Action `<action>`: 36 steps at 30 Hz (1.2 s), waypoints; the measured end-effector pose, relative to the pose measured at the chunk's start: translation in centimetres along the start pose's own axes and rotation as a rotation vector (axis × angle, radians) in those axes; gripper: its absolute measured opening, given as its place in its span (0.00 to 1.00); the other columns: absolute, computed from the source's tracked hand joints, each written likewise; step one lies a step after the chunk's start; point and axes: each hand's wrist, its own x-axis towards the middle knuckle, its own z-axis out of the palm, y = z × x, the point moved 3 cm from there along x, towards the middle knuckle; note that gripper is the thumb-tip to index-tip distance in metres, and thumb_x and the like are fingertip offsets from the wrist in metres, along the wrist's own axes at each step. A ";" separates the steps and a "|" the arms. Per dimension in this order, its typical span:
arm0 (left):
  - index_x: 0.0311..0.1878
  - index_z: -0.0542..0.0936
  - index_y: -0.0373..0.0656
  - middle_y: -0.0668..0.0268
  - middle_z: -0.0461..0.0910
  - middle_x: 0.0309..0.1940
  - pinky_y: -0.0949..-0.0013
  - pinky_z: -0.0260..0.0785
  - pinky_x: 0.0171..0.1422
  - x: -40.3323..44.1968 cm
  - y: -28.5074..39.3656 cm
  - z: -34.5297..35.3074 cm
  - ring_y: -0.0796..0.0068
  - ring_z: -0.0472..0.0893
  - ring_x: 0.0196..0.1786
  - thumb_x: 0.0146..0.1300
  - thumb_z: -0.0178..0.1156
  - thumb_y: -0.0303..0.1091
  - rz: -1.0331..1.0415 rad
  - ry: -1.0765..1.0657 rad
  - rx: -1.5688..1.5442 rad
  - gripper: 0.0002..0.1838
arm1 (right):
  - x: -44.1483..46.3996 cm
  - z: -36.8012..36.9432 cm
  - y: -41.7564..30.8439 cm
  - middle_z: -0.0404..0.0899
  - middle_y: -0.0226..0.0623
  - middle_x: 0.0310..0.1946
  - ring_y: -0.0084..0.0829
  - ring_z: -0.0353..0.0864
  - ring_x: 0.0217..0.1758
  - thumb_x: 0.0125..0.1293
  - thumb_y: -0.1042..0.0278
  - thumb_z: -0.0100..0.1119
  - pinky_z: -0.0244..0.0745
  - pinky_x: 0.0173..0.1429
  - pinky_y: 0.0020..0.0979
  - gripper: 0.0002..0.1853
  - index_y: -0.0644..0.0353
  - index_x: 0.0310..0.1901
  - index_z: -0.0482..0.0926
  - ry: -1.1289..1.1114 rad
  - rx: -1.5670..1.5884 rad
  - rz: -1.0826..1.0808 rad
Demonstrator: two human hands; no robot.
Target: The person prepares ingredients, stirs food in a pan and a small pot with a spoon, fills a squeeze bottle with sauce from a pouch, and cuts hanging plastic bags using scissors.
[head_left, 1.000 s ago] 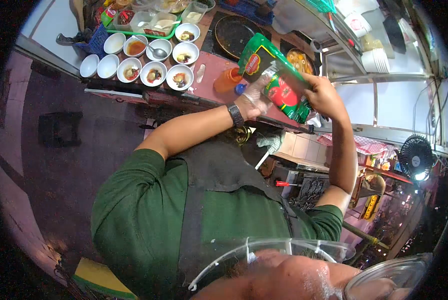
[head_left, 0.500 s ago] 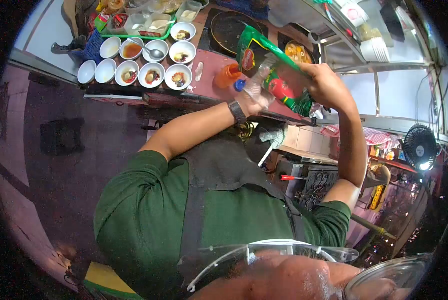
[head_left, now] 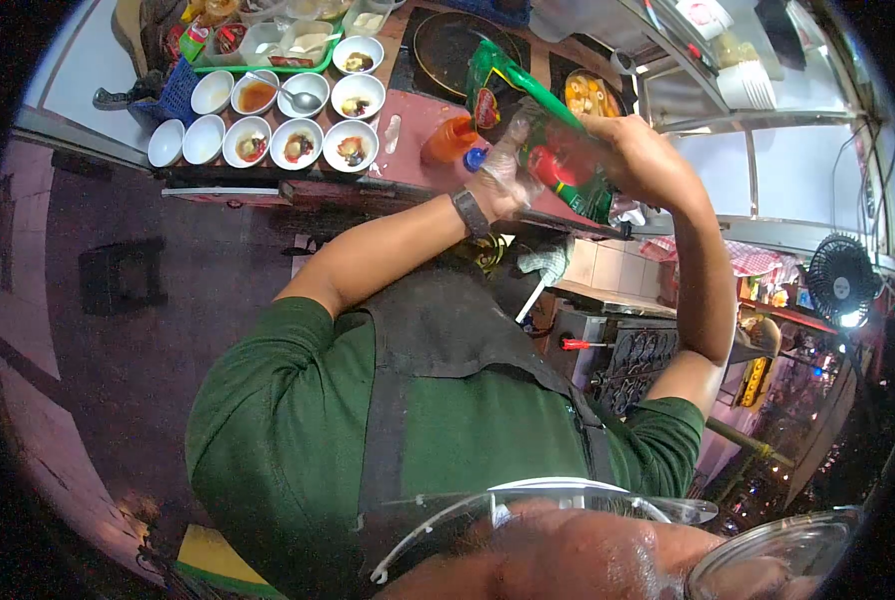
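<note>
A green sauce pouch (head_left: 566, 165) with red tomatoes printed on it is held up at a slant above the counter's front edge. My left hand (head_left: 503, 183), in a clear plastic glove with a dark band at the wrist, grips its left side. My right hand (head_left: 643, 158) is closed on the pouch's right side, the fingertips partly hidden behind it. Close to my left hand an orange bottle (head_left: 448, 141) stands on the counter, with a blue cap (head_left: 475, 159) beside it.
Several white bowls (head_left: 351, 146) stand in rows at the left, some with sauce and toppings, one holding a spoon (head_left: 305, 101). Behind them is a green tray (head_left: 308, 66) of containers. A round black pan (head_left: 466, 52) and a pan of orange pieces (head_left: 590, 95) sit farther back.
The pouch has shifted slightly up and left and looks more creased between my hands. Both hands stay on it. The whole view has moved a little.
</note>
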 end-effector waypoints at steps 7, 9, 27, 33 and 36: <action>0.64 0.75 0.44 0.61 0.78 0.64 0.46 0.64 0.77 0.0 -0.2 0.1 0.57 0.75 0.67 0.54 0.73 0.58 -0.083 -0.016 -0.023 0.40 | 0.2 1.4 1.1 0.85 0.54 0.43 0.51 0.86 0.47 0.55 0.81 0.54 0.78 0.54 0.42 0.29 0.56 0.61 0.78 0.040 0.087 -0.071; 0.63 0.76 0.43 0.60 0.78 0.63 0.46 0.65 0.76 -0.5 -0.2 0.5 0.57 0.76 0.66 0.55 0.73 0.58 -0.044 0.019 0.034 0.39 | 0.2 1.8 1.7 0.85 0.53 0.44 0.50 0.86 0.47 0.56 0.80 0.56 0.78 0.54 0.41 0.27 0.56 0.61 0.79 0.043 0.102 -0.081; 0.63 0.76 0.45 0.61 0.80 0.61 0.44 0.68 0.73 -0.6 -0.3 -0.8 0.58 0.78 0.65 0.57 0.67 0.64 0.005 0.071 0.099 0.39 | 0.5 4.1 3.2 0.83 0.59 0.45 0.54 0.84 0.48 0.55 0.80 0.55 0.77 0.55 0.43 0.31 0.53 0.65 0.77 0.010 0.225 -0.061; 0.70 0.68 0.44 0.57 0.75 0.65 0.41 0.67 0.73 -1.0 -0.2 -1.3 0.56 0.75 0.68 0.52 0.58 0.74 -0.041 0.181 0.163 0.51 | 0.0 4.9 4.1 0.83 0.59 0.44 0.52 0.85 0.45 0.57 0.80 0.53 0.78 0.54 0.41 0.31 0.53 0.65 0.76 0.011 0.255 0.006; 0.65 0.73 0.46 0.64 0.77 0.62 0.52 0.69 0.74 -1.2 -0.3 -0.9 0.62 0.76 0.66 0.58 0.56 0.71 -0.117 0.202 0.061 0.42 | -0.1 5.3 4.5 0.83 0.60 0.44 0.51 0.86 0.45 0.58 0.79 0.52 0.77 0.54 0.41 0.31 0.53 0.66 0.76 0.017 0.272 0.008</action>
